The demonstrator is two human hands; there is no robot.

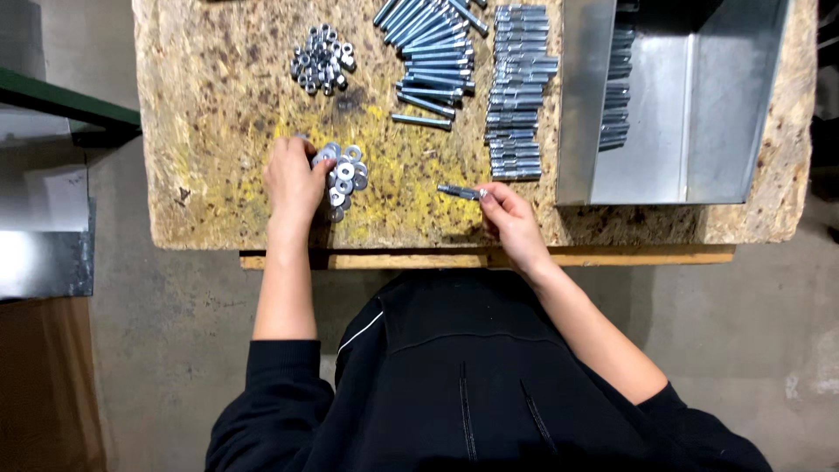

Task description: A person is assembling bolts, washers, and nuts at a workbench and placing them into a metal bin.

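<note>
A single bolt (461, 191) is pinched by its right end in the fingers of the right hand (511, 218), just above the counter (218, 105) near its front edge. The left hand (293, 179) is laid on the pile of washers (345, 175), fingers curled as if one is being picked out; whether a washer is actually gripped cannot be told. The step in hand appears to be the fitting of a washer onto the bolt, which would call for the two hands to be brought together over the bare stretch of counter between them. Further back lie a heap of nuts (323, 59), loose bolts (433, 52) and a neat column of assembled bolts (517, 92); a metal tray (581, 105) closes off the right side.
</note>
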